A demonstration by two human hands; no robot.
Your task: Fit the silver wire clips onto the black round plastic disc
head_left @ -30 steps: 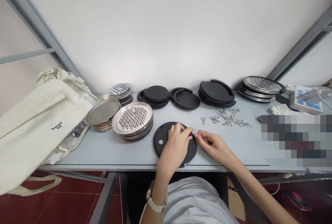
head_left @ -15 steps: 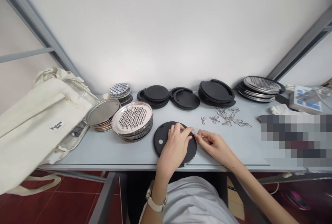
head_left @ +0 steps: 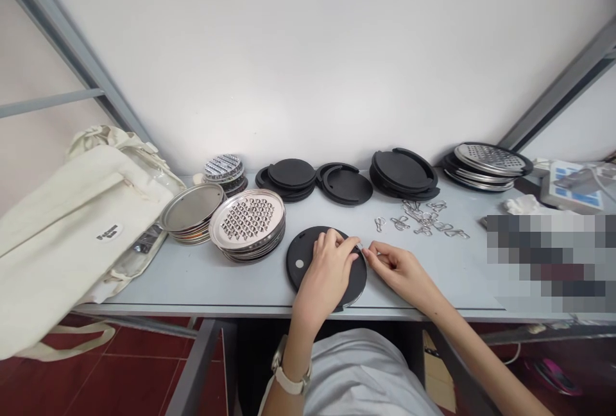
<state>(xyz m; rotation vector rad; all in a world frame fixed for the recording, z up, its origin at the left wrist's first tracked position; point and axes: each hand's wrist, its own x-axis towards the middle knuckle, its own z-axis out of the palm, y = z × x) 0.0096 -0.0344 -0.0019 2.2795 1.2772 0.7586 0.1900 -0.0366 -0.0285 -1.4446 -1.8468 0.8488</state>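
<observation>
Hardly anything has shifted: the left hand (head_left: 326, 275) still holds one black disc (head_left: 301, 282) flat on the table (head_left: 158, 281), while the right hand (head_left: 402, 273) joins it in a narrow pinch on one small wire clip (head_left: 360, 246) at the disc's rim. Behind stand three stacks of black discs (head_left: 291, 173) and four stacks of steel graters (head_left: 247, 218).

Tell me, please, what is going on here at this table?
A person is working with bare hands at a pale table. The left hand lies over a round black disc, and the right hand reaches in from the side. The fingertips of both hands meet at a small metal piece on the disc's edge. Loose metal clips lie nearby, beside stacks of black discs and perforated metal plates.
</observation>
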